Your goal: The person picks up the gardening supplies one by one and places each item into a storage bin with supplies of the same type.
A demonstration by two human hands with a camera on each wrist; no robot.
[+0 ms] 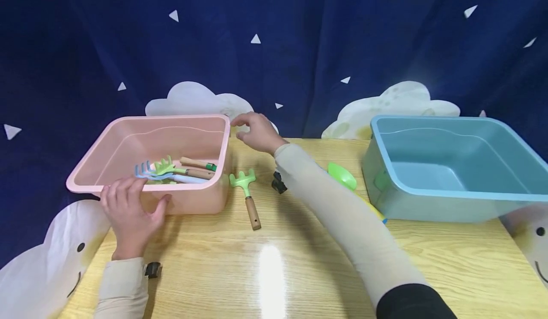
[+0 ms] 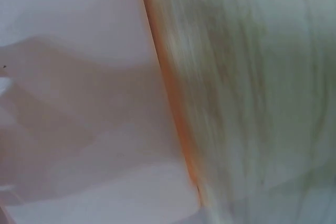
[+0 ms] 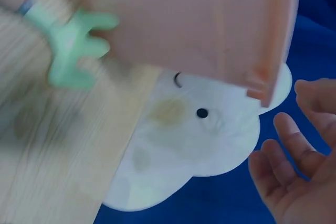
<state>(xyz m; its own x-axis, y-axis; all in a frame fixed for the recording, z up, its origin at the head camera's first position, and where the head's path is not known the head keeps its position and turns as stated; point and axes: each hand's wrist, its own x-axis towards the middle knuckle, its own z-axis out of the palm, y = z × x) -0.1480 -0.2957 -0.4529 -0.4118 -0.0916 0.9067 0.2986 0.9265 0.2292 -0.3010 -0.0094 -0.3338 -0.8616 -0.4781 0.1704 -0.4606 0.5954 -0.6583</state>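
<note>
My left hand [image 1: 129, 216] is at the front rim of a pink plastic bin [image 1: 184, 200], its fingers over the edge and the thumb spread along the front wall. Whether it presses on the rim cannot be told. Beyond the bin's back right corner is my right hand [image 1: 256, 131]; the right wrist view shows its fingers loosely bent, apart from the bin and holding nothing. Inside the bin lie a light blue hand rake [image 1: 147, 171], a green hand rake [image 1: 164, 166] and a wooden-handled tool [image 1: 194, 162]. Another green hand rake [image 1: 243, 181] lies on the table beside the bin.
A blue bin [image 1: 432, 207] stands at the right of the wooden table [image 1: 214, 271]. Partly behind my right arm lie a green scoop [image 1: 342, 175] and a yellow handle [image 1: 372, 208] with a blue end. A dark blue curtain [image 1: 291, 47] hangs behind.
</note>
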